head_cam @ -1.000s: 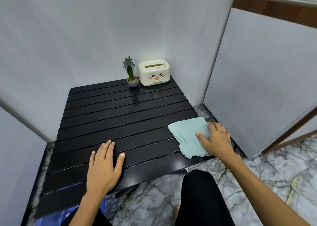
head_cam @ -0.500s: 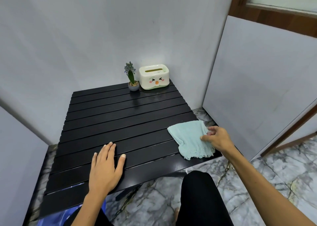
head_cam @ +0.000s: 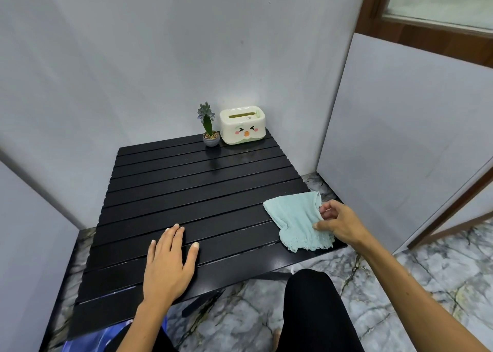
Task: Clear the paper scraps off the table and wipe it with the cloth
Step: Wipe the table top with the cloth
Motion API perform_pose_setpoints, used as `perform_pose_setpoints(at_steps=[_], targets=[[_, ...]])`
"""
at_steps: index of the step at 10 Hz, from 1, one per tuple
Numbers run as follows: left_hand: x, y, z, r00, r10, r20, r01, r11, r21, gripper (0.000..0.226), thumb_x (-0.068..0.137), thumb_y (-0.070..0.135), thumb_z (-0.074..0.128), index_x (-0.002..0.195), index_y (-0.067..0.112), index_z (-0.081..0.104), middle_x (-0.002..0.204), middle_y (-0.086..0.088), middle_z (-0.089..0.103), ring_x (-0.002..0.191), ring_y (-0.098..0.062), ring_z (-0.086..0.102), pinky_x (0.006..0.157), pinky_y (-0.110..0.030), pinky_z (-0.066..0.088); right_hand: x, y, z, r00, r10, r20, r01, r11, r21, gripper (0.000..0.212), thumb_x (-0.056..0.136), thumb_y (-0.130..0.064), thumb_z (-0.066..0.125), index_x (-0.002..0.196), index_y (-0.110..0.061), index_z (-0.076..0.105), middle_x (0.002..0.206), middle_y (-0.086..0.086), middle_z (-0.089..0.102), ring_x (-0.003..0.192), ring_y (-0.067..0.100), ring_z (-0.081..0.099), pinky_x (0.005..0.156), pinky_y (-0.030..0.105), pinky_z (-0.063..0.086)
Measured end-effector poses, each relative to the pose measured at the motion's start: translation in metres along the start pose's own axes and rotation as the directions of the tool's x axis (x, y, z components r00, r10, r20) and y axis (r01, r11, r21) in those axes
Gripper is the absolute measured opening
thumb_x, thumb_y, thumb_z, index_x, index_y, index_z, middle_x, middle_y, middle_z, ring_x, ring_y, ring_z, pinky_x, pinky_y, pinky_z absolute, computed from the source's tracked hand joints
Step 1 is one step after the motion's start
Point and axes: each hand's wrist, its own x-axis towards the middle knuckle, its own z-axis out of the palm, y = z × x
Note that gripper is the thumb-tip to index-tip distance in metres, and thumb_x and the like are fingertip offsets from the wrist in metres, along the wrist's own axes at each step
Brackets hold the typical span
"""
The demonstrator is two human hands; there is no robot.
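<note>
Mint cloth [head_cam: 296, 218] lies on the black table [head_cam: 186, 191], pinched by the right hand [head_cam: 340, 222]; left hand [head_cam: 170, 266] rests flat, spread.

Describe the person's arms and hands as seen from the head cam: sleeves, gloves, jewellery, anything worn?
Both forearms are bare as far as the frame shows; no sleeve edge is visible. The left hand and right hand are ungloved, with no rings, watch or wristband visible. Fingernails on the left hand look plain and fairly short. No markings or bandages show. Below, the legs wear dark black clothing.
</note>
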Motion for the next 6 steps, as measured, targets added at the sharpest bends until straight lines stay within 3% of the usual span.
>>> perform_pose_setpoints(at_steps=[4,6], targets=[[0.0006,0.0001,-0.0001,1.000,-0.004,0.004,0.004,1.000,-0.002,0.078,0.092,0.064,0.017,0.148,0.017,0.041,0.156,0.003,0.036,0.147,-0.014,0.024,0.121,-0.042,0.013,0.0011,-0.0027,-0.0007,0.997,-0.024,-0.068,0.028,0.998,0.056,0.022,0.079,-0.005,0.076,0.096,-0.010,0.062,0.084,0.006,0.065,0.072,0.017,0.063,0.065,0.030,0.051],[0.0006,-0.0003,-0.0002,1.000,-0.004,-0.004,0.004,1.000,-0.002,0.077,0.092,0.064,0.018,0.147,0.016,0.043,0.156,0.003,0.037,0.147,-0.014,0.025,0.121,-0.042,0.014,0.0048,-0.0005,-0.0036,0.989,-0.074,-0.125,0.037,0.961,-0.275,0.031,0.080,-0.015,0.078,0.107,-0.011,0.062,0.095,0.004,0.063,0.087,0.020,0.058,0.073,0.026,0.042]])
